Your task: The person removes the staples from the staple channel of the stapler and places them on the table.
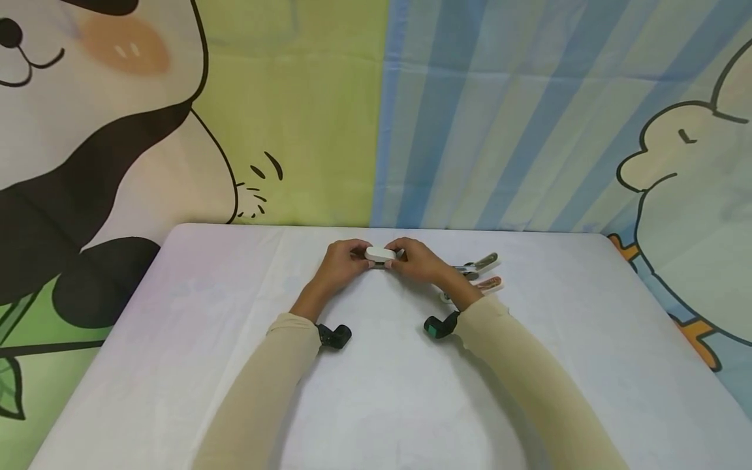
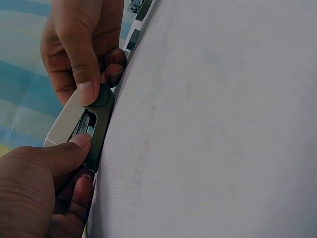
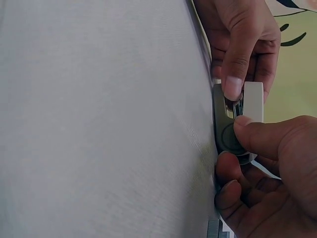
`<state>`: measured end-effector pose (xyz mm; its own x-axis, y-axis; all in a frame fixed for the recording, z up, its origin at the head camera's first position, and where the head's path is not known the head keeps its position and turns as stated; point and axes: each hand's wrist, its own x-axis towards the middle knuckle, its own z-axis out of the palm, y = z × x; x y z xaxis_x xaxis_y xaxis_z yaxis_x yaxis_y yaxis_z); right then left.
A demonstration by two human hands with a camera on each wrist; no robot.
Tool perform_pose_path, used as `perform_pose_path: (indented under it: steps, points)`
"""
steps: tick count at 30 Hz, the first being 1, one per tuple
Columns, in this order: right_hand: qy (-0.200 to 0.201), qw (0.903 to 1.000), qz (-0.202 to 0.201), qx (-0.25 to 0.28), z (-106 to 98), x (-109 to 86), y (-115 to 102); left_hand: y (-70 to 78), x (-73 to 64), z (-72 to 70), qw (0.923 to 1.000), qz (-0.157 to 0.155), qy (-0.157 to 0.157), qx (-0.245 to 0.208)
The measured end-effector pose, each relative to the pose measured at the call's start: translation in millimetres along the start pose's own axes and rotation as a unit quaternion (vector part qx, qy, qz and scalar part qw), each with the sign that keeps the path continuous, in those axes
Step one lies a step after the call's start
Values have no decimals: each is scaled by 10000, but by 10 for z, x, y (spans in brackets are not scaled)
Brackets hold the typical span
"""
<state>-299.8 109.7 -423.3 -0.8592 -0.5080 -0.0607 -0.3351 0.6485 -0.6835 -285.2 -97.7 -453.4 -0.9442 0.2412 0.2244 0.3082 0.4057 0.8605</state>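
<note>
Between both hands is a small stapler (image 1: 380, 254) with a white top and a dark grey-green base, at the far side of the table. My left hand (image 1: 343, 266) pinches its left end. In the left wrist view the left thumb (image 2: 77, 144) presses beside the side slot, where metal shows inside. My right hand (image 1: 418, 260) pinches the other end, its thumb (image 3: 255, 134) by the round pivot. The undersides of the stapler and some fingertips are hidden. Right of the right hand lie a green-handled tool (image 1: 486, 261) and an orange-pink-handled tool (image 1: 489, 283), both partly covered by the right arm.
A white cloth covers the table (image 1: 376, 391). Its far edge runs just behind the hands, against a printed curtain (image 1: 329, 130). Black wrist cameras sit on the left wrist (image 1: 335, 336) and right wrist (image 1: 439, 326), low over the cloth.
</note>
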Motion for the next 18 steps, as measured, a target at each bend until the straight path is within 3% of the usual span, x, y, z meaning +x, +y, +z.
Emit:
perform_pose_path:
  steps: [7,18]
  points:
    - [-58,9998,-169,-71,26,-65,-46,1,-66,-15,9997,-211,-91,63]
    - [-94,9974,-636,-317,72,-242,-110,107,-228,-43,9978,-90,-416,501]
